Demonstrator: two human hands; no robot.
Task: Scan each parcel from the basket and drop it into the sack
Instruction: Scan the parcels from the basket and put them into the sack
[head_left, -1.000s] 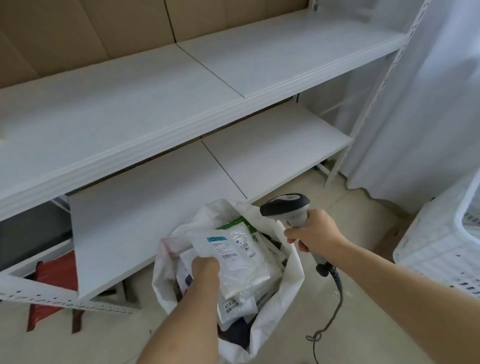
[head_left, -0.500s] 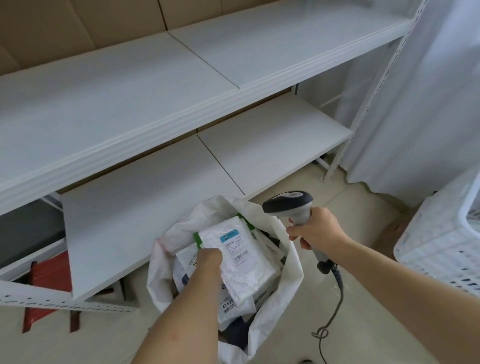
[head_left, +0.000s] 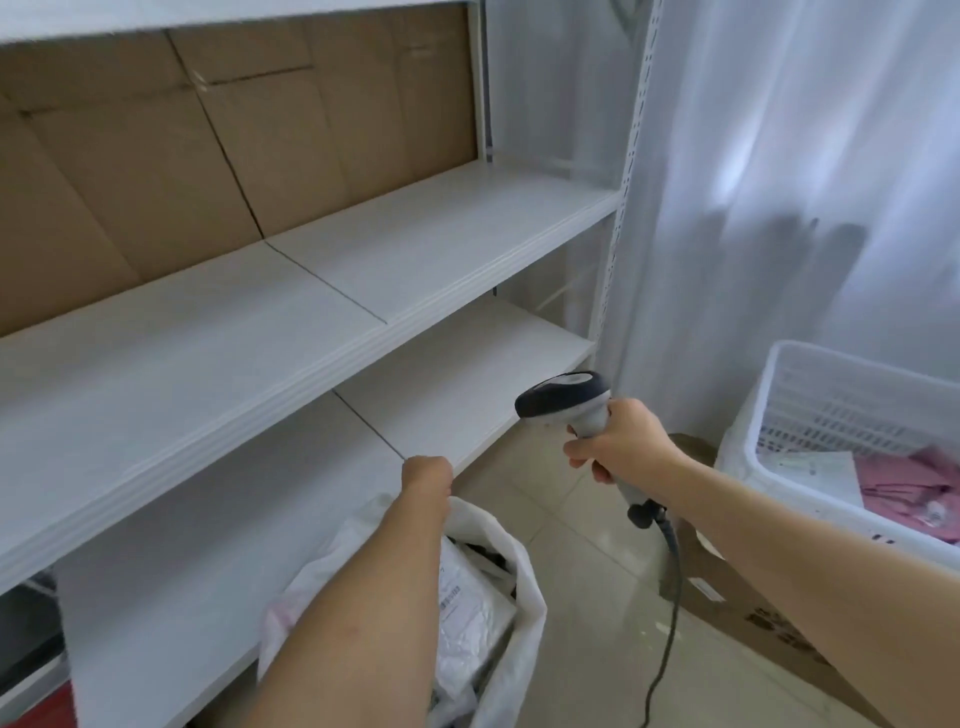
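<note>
Gripping scanner (head_left: 563, 400), R hand (head_left: 621, 447) is held between shelf edge (head_left: 467, 280) & basket (head_left: 779, 395); L hand (head_left: 427, 475), fingers curled, holding nothing, is raised above sack (head_left: 511, 540) rim.

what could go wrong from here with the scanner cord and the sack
1. The scanner's cable hangs down beside the sack; it might snag the sack rim or the cardboard box as the right hand moves.
2. The left hand is curled at the sack's rim; if it lets go, the soft sack may slump and the next parcel miss it.
</note>
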